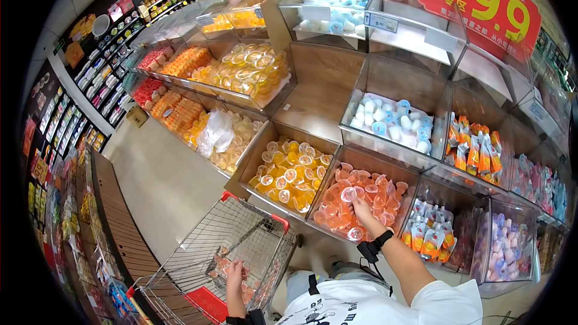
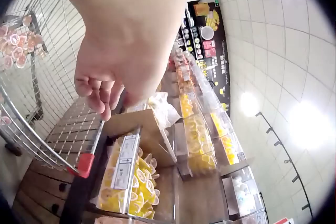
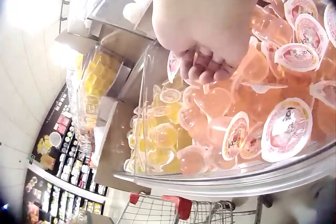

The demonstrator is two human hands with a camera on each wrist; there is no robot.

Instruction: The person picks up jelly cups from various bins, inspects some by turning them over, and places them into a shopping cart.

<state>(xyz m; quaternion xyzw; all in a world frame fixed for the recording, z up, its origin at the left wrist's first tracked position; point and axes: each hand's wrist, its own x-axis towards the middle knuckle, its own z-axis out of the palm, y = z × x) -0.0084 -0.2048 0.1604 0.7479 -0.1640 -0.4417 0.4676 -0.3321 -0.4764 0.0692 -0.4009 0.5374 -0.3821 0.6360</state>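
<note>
While my right grip [image 1: 363, 212] closes narrowly, its fingers curled, I pinch a translucent pink jelly cup with a round pale lid [image 1: 348, 194] at my fingertips. That cup sits just over a heap of matching pink-orange jelly cups [image 1: 385, 191], whose printed lids face several ways, inside a clear-walled plastic bin [image 3: 236, 182]. My left grip [image 1: 235, 272] hangs loose over a silver wire shopping cart [image 1: 201, 241], fingers softly bent and holding nothing that I can see. Near it, inside the cart, lies a small pile of the same pink cups [image 1: 221, 265].

A black strap [image 1: 376, 247] circles my right wrist, below the sleeve of my white printed T-shirt [image 1: 361, 304]. Directly left of the pink heap is a bin of bright yellow jelly cups [image 1: 292, 174], and beyond that a crumpled white plastic bag [image 1: 215, 133] rests on pale cups. On the tier behind my right grip are blue and white rounded cups [image 1: 391, 121], with orange pouches [image 1: 475, 150] beside them. Farther up stands a red sign with a yellow 9.9 [image 1: 484, 12].
</note>
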